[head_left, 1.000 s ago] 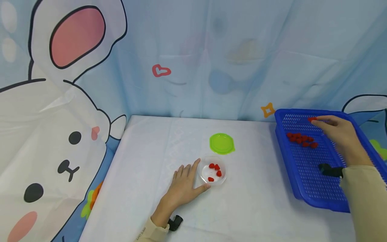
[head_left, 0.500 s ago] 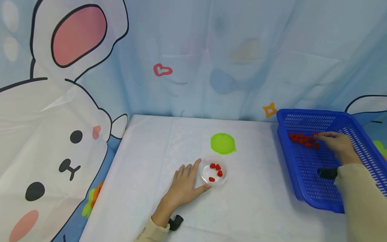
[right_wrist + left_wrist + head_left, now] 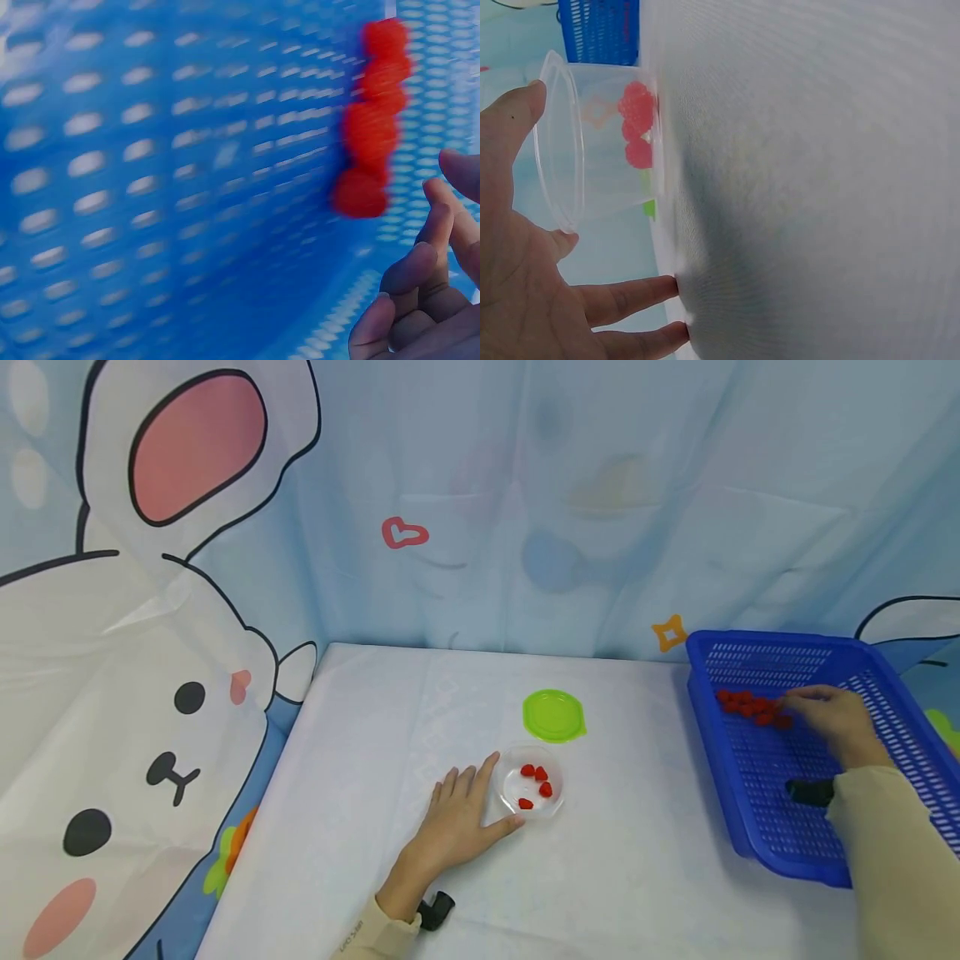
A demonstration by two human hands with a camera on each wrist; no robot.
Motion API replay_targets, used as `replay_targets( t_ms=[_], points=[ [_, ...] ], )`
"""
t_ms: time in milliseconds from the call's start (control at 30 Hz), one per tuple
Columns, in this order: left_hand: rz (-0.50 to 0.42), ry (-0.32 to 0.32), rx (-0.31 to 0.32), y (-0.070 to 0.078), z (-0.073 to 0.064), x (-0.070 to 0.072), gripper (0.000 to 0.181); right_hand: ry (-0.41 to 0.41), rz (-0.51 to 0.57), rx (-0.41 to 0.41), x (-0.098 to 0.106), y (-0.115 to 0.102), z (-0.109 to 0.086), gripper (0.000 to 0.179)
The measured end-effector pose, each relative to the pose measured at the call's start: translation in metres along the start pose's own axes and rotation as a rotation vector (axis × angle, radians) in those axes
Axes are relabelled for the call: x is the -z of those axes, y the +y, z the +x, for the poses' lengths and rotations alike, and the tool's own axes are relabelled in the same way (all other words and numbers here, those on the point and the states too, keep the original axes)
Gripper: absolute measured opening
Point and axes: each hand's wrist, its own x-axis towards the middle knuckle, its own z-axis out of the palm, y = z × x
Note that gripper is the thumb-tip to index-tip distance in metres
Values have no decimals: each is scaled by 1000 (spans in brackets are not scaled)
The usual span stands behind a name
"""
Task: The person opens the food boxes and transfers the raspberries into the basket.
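My left hand [image 3: 453,835] lies beside a clear plastic cup [image 3: 611,180] with fingers spread straight; thumb and index finger touch opposite sides of its rim. Several red raspberries [image 3: 545,790] lie on the cup's bottom. Over at the right, my right hand [image 3: 836,718] reaches into a blue basket [image 3: 712,777], its fingertips beside a cluster of raspberries [image 3: 371,124]. In the right wrist view, thumb and index finger [image 3: 439,191] stand slightly apart with nothing between them, while the other fingers are loosely bent.
A bright green lid [image 3: 553,716] lies on the white tablecloth [image 3: 637,877] just behind the cup. A printed blue curtain [image 3: 480,593] hangs along the table's back edge, and the basket stands at the right.
My right hand has lowered a raspberry from above the basket to the cluster and let it go there. The left hand and cup have stayed in place.
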Motion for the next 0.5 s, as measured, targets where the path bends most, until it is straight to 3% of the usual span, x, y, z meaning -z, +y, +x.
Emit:
replay_targets(
  t_ms=[200, 500],
  points=[
    [1, 0, -5, 1, 1, 0, 96, 32, 21, 100, 5, -36, -22, 75],
    [5, -2, -2, 2, 0, 1, 96, -1, -39, 283, -7, -108, -79, 68]
  ],
)
